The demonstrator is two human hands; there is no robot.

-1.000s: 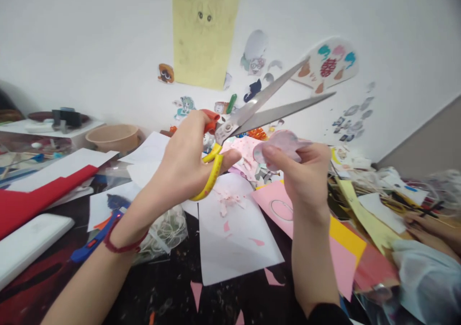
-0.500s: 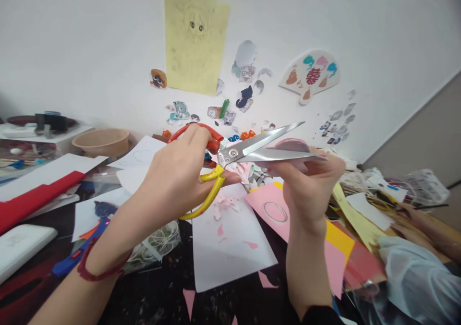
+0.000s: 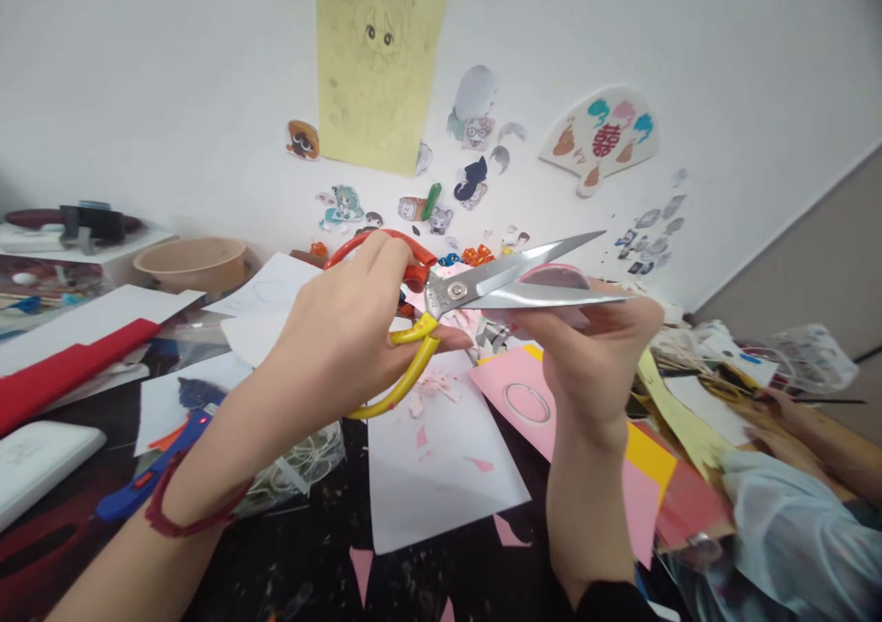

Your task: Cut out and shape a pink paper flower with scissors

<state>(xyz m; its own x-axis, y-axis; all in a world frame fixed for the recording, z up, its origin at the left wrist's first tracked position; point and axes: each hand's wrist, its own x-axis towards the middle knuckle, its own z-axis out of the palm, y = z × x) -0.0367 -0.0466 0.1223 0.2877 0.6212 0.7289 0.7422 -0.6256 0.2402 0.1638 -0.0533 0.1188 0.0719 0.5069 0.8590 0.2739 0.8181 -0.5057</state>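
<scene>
My left hand [image 3: 358, 319] grips a pair of scissors [image 3: 482, 284], its fingers in the red and yellow handle loops. The blades are spread apart and point right, toward my right hand [image 3: 596, 356]. That hand is closed on a small pink paper piece [image 3: 555, 278] with a rounded edge, partly hidden behind the blades. The lower blade lies across the front of the paper, close to my right fingers. Below, a white sheet [image 3: 441, 484] bears pink paper scraps [image 3: 434, 388]. Right of it lies pink paper [image 3: 503, 378] with a drawn oval ring.
A beige bowl [image 3: 189, 264], a blue glue gun [image 3: 155, 470] and a white box-shaped device [image 3: 45, 466] stand at left. Another person's hand [image 3: 792, 415] and pale sleeve [image 3: 799, 521] are at right. Paper cut-outs and a yellow drawing [image 3: 378, 71] hang on the wall.
The scissors and my left hand have shifted slightly right, so the blades reach further past the pink paper. My right hand stays nearly in place. The view has tilted a little.
</scene>
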